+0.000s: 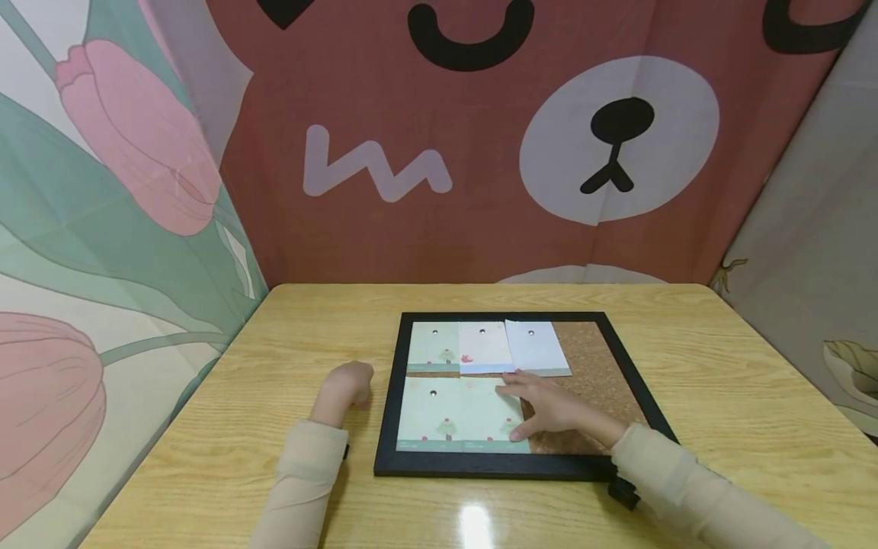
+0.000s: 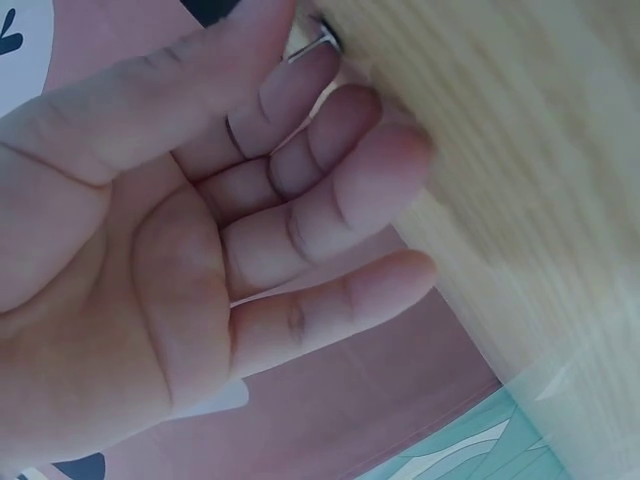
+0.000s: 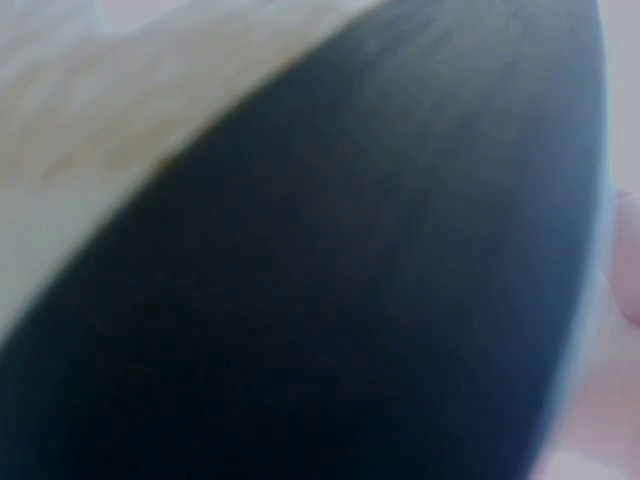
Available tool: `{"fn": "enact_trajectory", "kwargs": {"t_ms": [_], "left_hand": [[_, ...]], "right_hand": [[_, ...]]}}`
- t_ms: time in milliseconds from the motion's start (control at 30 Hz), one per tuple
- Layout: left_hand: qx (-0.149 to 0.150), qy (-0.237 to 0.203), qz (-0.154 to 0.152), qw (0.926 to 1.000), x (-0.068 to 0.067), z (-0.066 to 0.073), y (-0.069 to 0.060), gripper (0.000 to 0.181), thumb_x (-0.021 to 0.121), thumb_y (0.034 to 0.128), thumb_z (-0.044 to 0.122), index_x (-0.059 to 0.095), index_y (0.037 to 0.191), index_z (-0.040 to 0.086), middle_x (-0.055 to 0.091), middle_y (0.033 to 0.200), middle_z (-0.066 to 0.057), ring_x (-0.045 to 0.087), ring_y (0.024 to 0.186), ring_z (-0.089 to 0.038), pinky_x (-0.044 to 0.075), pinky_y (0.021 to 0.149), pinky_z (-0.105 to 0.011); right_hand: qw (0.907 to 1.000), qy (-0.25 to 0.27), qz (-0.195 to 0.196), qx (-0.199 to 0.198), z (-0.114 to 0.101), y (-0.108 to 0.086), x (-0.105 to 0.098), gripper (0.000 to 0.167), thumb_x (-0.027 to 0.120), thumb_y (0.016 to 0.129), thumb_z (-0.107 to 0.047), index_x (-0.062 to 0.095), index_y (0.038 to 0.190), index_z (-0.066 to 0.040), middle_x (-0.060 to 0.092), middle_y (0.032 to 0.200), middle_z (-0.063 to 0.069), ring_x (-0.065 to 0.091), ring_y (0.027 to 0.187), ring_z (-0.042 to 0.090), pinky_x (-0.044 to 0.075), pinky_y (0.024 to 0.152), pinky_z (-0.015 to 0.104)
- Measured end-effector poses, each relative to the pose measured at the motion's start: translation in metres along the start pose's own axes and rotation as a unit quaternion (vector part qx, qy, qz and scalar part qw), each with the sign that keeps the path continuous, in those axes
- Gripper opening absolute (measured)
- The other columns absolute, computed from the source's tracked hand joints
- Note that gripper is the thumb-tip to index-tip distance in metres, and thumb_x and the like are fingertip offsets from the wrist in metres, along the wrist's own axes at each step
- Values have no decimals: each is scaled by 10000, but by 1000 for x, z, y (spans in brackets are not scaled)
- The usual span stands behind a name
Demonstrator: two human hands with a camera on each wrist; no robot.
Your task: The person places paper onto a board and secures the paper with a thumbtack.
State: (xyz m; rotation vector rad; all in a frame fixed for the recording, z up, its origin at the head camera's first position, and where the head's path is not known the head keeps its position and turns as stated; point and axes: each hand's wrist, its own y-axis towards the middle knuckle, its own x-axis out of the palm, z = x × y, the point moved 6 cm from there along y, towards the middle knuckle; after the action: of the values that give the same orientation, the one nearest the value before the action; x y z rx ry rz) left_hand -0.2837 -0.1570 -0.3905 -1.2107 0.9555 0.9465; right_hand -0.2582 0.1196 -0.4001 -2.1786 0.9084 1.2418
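A black-framed corkboard (image 1: 604,381) lies flat on the table. My right hand (image 1: 549,402) rests over the right part of a pale green note sheet (image 1: 483,412) in the lower row, fingers spread and touching it. Left of the board, my left hand (image 1: 348,381) is held above the table. In the left wrist view its thumb and forefinger pinch a silver thumbtack (image 2: 318,42). Beside the touched sheet, another green sheet (image 1: 421,415) bears a tack (image 1: 433,393). In the right wrist view a dark blurred shape hides most of the right hand.
Three sheets form the upper row: a green one (image 1: 425,347), a pinkish-white one (image 1: 485,351) and a bluish-white one (image 1: 538,351), each with a tack. Bare cork shows at the board's right. The wooden table (image 1: 315,328) ends at a printed curtain (image 1: 480,229).
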Motion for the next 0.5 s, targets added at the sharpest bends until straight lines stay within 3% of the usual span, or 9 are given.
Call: {"fn": "enact_trajectory", "kwargs": {"t_ms": [500], "left_hand": [[123, 223, 27, 9997, -2, 1, -1, 136, 594, 692, -115, 541, 751, -4, 494, 702, -103, 411, 573, -183, 324, 480, -248]], "right_hand": [[10000, -3, -19, 45, 0, 1, 0, 755, 722, 700, -403, 455, 1284, -6, 327, 1369, 207, 222, 1261, 406, 231, 934, 591]]}}
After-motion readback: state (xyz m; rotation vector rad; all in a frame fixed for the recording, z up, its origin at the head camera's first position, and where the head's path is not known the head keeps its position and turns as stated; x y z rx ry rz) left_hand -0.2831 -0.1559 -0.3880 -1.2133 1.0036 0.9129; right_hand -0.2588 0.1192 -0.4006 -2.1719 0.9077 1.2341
